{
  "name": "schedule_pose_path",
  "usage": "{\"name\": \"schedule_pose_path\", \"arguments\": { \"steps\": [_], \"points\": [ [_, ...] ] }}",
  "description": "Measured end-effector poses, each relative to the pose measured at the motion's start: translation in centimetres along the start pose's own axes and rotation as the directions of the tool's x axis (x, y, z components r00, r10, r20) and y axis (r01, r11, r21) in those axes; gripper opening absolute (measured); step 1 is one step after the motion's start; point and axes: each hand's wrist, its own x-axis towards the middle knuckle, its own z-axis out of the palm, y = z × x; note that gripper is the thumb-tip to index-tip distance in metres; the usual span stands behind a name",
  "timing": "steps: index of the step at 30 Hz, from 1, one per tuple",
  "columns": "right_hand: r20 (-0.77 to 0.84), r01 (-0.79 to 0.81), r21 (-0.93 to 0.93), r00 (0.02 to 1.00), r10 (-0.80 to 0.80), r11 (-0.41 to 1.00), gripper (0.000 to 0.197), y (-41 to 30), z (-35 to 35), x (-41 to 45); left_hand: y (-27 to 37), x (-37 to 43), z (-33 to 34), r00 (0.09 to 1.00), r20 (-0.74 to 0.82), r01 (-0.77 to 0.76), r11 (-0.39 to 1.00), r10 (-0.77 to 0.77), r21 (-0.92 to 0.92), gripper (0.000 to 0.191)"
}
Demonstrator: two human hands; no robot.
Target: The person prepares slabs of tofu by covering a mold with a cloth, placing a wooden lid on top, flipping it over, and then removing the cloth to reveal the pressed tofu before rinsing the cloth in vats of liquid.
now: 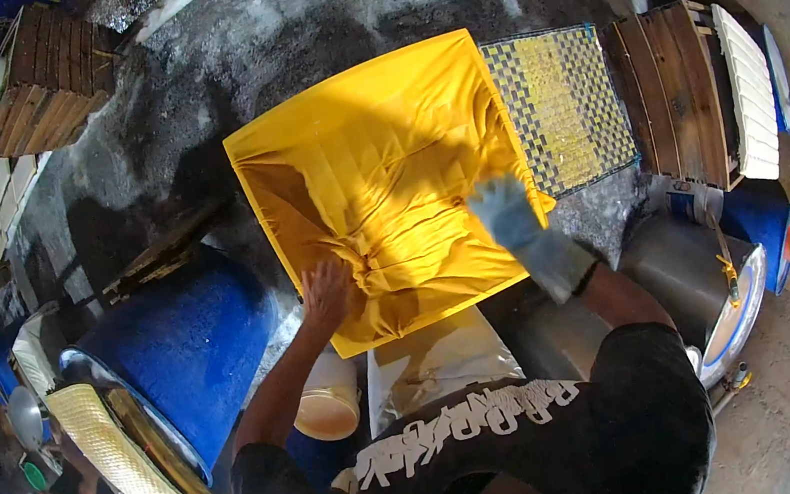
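A large yellow cloth (pixel 369 167) is spread in a roughly square shape in front of me, its edges straight and its middle wrinkled and sunken. My bare left hand (pixel 328 292) is at the cloth's lower left, where folds bunch together by the fingers; whether it grips them cannot be told. My right hand (pixel 511 212), in a grey-blue glove and blurred, is over the lower right part of the cloth with its fingers spread. What supports the cloth is hidden beneath it.
A yellow-and-black woven mat (pixel 561 110) adjoins the cloth, beside stacked wooden frames (pixel 674 101). Blue drum (pixel 175 354) lies left, a grey drum (pixel 687 274) right. A whitish bucket (pixel 327 400) and plastic sheeting (pixel 441 362) are close to my body. More wooden crates (pixel 45 76) stand upper left.
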Motion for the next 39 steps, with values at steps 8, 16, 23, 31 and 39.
{"name": "schedule_pose_path", "arguments": {
  "steps": [8, 16, 23, 31, 39],
  "points": [
    [0.477, -0.119, 0.428, 0.872, -0.112, 0.896, 0.023, -3.9, 0.8, -8.8, -2.8, 1.2, 2.6, 0.97, 0.115, -0.186, 0.958, 0.215, -0.22, 0.028],
    [-0.085, -0.338, 0.508, 0.896, 0.437, 0.792, 0.043, -0.4, -5.3, -7.0, -9.2, 23.7, -6.9, 0.968, -0.251, 0.009, 1.0, -0.005, 0.014, 0.076],
    [-0.134, -0.618, 0.49, 0.644, 0.753, 0.615, 0.047, 2.0, -2.6, -13.5, -8.7, 27.4, -5.1, 0.967, -0.241, 0.086, 0.996, -0.077, 0.027, 0.094],
    [-0.065, -0.661, 0.573, 0.553, 0.831, 0.484, 0.049, -3.2, -3.4, -16.0, -3.5, 25.5, -4.8, 0.949, -0.315, 0.044, 0.987, 0.006, 0.154, 0.083],
    [0.363, -0.935, 0.334, 0.011, 0.932, -0.119, 0.034, -16.3, -0.9, -35.9, 12.7, 4.5, 4.2, 0.712, 0.006, -0.634, 0.646, 0.702, -0.424, 0.05]
  ]
}}
